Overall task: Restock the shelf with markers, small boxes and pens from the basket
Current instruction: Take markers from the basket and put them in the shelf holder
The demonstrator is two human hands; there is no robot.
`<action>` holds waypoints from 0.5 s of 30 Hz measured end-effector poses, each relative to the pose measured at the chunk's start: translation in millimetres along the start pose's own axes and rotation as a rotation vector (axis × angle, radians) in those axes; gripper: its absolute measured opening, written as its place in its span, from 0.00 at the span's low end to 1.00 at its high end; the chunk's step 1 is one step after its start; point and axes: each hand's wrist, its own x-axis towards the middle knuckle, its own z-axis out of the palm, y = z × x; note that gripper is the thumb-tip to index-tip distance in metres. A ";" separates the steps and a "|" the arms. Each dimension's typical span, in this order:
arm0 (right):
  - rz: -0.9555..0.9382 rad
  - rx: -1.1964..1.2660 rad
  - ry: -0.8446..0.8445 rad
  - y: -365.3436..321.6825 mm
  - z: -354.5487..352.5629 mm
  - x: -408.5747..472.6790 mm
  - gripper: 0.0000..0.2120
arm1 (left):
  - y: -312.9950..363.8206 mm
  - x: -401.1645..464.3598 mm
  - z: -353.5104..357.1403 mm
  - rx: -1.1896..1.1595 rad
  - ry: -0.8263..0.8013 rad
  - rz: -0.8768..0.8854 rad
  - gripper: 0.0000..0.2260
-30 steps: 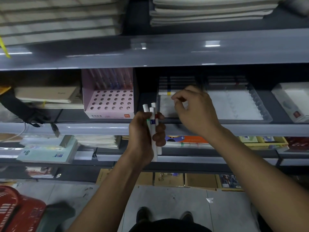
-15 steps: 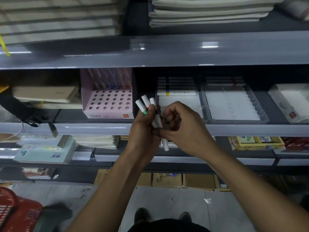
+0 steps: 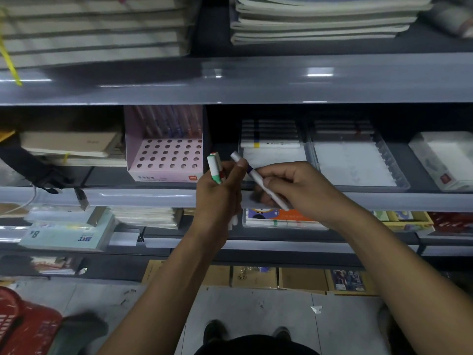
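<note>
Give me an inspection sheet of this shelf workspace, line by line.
Surface: grey shelf, stocked tiers above and below.
Job's things: purple-banded marker in the right hand; green-banded marker and others in the left; clear tray with markers at the back; red basket on the floor.
Clutter: pink holed pen box, notebooks.
Grippers: left hand grips the bundle; right hand pinches one marker.
Cables: dark strap, thin cord beside it.
Surroundings: cardboard boxes below.

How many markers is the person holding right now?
3 that I can see: two in the left hand, green-banded and red-banded, and a purple-banded marker in the right hand. More may be hidden.
</note>
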 end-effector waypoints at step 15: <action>-0.379 -0.699 0.395 19.5 -15.9 16.9 0.09 | -29.6 8.8 -9.4 0.329 0.109 0.208 0.04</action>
